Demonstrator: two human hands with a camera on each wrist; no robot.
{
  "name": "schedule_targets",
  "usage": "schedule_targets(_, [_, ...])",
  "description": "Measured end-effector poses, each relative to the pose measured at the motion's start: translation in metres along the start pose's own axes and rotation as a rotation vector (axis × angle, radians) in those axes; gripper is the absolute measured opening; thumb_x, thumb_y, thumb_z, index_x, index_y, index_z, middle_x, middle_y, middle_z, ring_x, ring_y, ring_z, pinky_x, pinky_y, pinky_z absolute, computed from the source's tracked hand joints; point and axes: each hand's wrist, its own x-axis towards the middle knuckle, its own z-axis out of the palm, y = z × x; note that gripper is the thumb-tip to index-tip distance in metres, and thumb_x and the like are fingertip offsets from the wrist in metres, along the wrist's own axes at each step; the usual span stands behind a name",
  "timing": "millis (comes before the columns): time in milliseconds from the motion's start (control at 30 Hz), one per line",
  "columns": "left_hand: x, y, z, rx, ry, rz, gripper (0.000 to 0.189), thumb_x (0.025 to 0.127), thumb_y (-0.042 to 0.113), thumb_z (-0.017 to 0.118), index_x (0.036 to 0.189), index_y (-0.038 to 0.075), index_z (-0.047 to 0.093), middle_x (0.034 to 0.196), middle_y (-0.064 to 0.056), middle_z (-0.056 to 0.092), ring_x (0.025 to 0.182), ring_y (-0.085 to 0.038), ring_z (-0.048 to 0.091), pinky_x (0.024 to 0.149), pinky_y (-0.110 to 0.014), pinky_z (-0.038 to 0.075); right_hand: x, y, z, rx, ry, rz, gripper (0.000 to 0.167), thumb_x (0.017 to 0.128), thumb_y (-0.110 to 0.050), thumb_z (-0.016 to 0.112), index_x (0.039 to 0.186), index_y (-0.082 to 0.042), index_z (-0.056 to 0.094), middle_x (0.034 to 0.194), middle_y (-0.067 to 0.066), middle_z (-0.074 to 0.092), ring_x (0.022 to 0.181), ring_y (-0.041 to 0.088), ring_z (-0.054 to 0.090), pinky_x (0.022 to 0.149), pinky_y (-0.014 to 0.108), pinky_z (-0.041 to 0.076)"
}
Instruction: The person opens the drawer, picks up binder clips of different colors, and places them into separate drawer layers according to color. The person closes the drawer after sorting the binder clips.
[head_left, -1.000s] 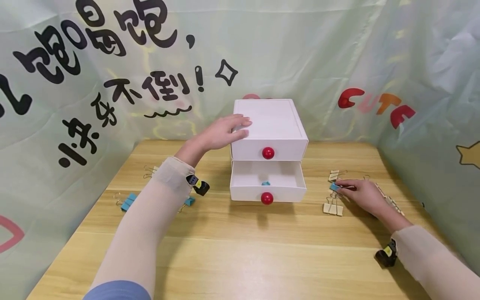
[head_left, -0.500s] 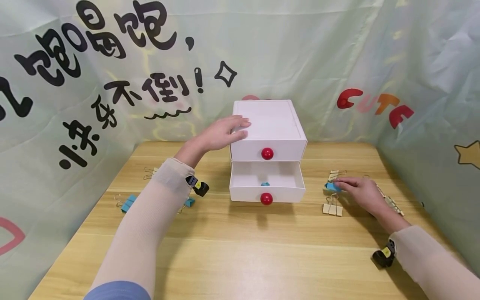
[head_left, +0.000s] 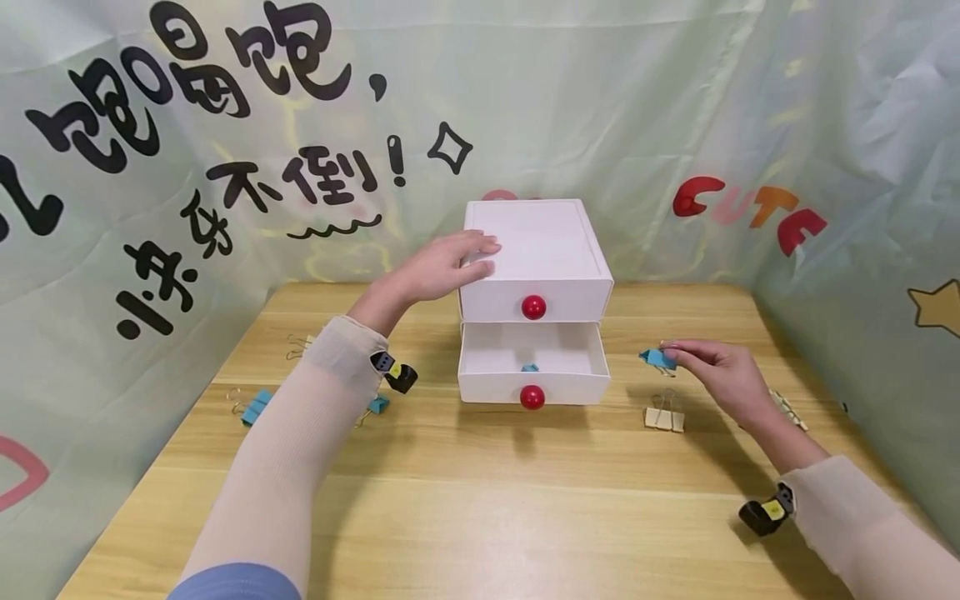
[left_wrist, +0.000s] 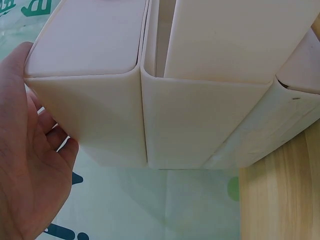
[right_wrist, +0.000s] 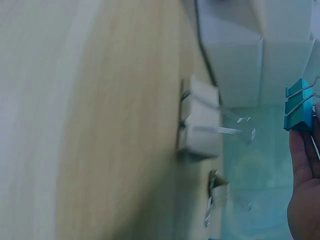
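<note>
My right hand [head_left: 716,375] pinches a blue binder clip [head_left: 657,359] and holds it above the table, right of a white two-drawer box [head_left: 540,242]. In the right wrist view the blue clip shows at the right edge with its wire handles raised. My left hand [head_left: 450,267] rests on the box's top left edge, fingers extended; the left wrist view shows it against the side of the box. The lower drawer [head_left: 480,387] is pulled out and a small blue object [head_left: 530,367] lies in it, mostly hidden by the drawer front.
A white binder clip [head_left: 663,419] stands on the table [head_left: 480,500] below my right hand. More white clips [head_left: 787,408] lie partly behind that hand. At the left are blue clips [head_left: 257,407] and a white clip [head_left: 302,343], partly covered by my left arm. Fabric hangs behind.
My right hand has picked the blue binder clip up off the table, raising it and shifting slightly left. The left hand stays on the box.
</note>
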Motion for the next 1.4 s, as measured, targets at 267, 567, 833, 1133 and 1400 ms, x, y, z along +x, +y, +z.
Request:
schedule_targets(267, [0.0,0.0,0.0,-0.003,0.004,-0.002,0.053,0.102,0.044,0.044,0.145,0.013,0.049,0.154,-0.002,0.038,0.146,-0.019,0.022,0.118,-0.039,0.018,-0.007,-0.047,0.008,0.138,0.058,-0.109,0.015,0.092,-0.001,0.067,0.102,0.009,0.071,0.09,-0.008,0.074,0.079,0.002,0.065,0.068,0.013,0.05])
schedule_targets(567, [0.0,-0.002,0.002,0.001,0.007,-0.011,0.054,0.101,0.044,0.045,0.145,0.012,0.049,0.154,-0.003,0.038,0.146,-0.019,0.022,0.117,-0.039,0.019,-0.005,-0.06,0.016,0.173,0.051,-0.24,0.012,0.089,0.007,0.066,0.099,0.007,0.071,0.091,-0.006,0.073,0.073,0.009,0.063,0.064,0.015,0.051])
schedule_targets(833, [-0.001,-0.001,0.001,-0.014,0.003,-0.009,0.054,0.101,0.046,0.044,0.145,0.014,0.049,0.155,-0.001,0.036,0.146,-0.019,0.021,0.118,-0.04,0.017,-0.001,-0.081,0.024,0.16,0.048,-0.275,0.013,0.088,0.003,0.069,0.101,0.001,0.073,0.089,-0.002,0.072,0.067,0.011,0.059,0.058,0.018,0.048])
schedule_targets(1133, [-0.001,-0.002,0.002,-0.017,0.005,-0.011,0.055,0.101,0.046,0.044,0.146,0.014,0.048,0.155,-0.002,0.035,0.146,-0.019,0.021,0.118,-0.04,0.018,0.009,-0.096,0.037,0.149,0.026,-0.289,0.015,0.089,0.001,0.069,0.102,-0.002,0.075,0.091,0.0,0.073,0.065,0.012,0.057,0.054,0.019,0.046])
schedule_targets(1400, [-0.001,-0.001,0.002,-0.01,0.004,-0.007,0.054,0.102,0.045,0.044,0.146,0.014,0.048,0.155,-0.002,0.036,0.146,-0.019,0.021,0.118,-0.039,0.017,0.02,-0.105,0.051,0.099,-0.042,-0.297,0.014,0.09,-0.004,0.07,0.103,-0.005,0.075,0.095,0.006,0.072,0.074,0.012,0.063,0.065,0.017,0.053])
